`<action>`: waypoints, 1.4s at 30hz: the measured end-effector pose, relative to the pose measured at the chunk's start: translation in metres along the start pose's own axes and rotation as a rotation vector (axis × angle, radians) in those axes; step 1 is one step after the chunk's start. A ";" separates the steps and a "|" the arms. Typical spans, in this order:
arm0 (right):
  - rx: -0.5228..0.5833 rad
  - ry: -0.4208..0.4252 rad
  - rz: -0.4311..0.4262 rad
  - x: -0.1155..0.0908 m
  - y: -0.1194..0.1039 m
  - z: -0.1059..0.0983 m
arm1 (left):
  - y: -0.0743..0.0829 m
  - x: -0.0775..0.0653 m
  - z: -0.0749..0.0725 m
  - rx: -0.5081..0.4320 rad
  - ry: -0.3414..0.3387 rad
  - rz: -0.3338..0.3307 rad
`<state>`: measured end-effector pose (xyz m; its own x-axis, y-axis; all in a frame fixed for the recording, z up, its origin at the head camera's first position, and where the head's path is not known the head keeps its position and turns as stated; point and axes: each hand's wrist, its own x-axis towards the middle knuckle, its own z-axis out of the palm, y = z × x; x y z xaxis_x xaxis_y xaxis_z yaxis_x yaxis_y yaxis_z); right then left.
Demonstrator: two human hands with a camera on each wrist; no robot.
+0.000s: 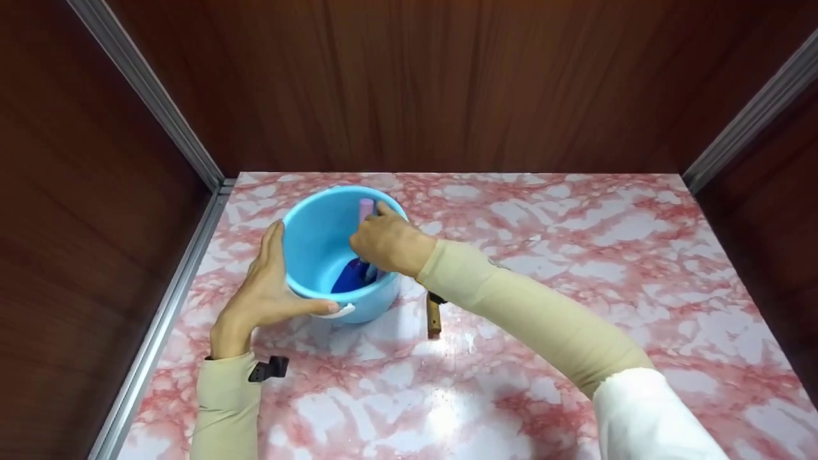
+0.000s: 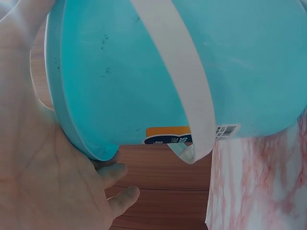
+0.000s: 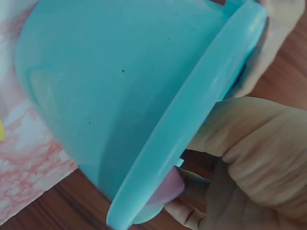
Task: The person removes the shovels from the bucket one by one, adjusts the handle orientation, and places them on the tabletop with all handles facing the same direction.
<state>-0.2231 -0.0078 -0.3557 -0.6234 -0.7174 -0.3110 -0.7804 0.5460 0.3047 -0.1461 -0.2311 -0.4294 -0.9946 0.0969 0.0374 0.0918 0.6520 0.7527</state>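
Observation:
A light blue bucket (image 1: 307, 236) with a white carrying handle (image 2: 184, 72) stands on the left half of the table. My left hand (image 1: 265, 287) holds its rim from the left, thumb at the front edge and fingers along the outer side. My right hand (image 1: 386, 241) reaches inside over the right rim, its fingers curled at a pink cylindrical handle (image 1: 365, 207). The handle's rounded pink end (image 3: 168, 187) shows by the fingers in the right wrist view. A dark blue object (image 1: 350, 276) lies at the bucket's bottom, partly hidden by the right hand.
Right of the bucket, a brown wooden handle (image 1: 434, 319) lies partly under my right forearm. The table (image 1: 575, 268) has a red and white marbled top. Dark wooden panels (image 1: 409, 83) stand behind and at both sides, with metal strips (image 1: 172, 121) at the corners.

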 end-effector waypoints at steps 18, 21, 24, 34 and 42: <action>-0.154 -0.098 0.058 0.004 -0.021 -0.009 | 0.001 0.000 0.001 -0.017 -0.013 -0.007; -0.153 -0.094 0.069 0.002 -0.021 -0.012 | 0.001 0.000 0.001 -0.012 -0.015 -0.009; -0.175 -0.100 0.076 0.002 -0.020 -0.016 | 0.001 0.001 0.000 -0.009 -0.013 -0.005; -0.144 -0.087 0.097 -0.004 -0.011 -0.034 | 0.000 0.001 0.000 -0.032 -0.005 0.018; -0.116 -0.069 0.147 -0.015 0.005 -0.050 | 0.001 -0.001 0.000 -0.023 0.003 -0.003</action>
<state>-0.2152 -0.0165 -0.3048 -0.7350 -0.6003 -0.3153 -0.6726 0.5861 0.4518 -0.1452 -0.2302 -0.4288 -0.9950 0.0925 0.0371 0.0876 0.6345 0.7680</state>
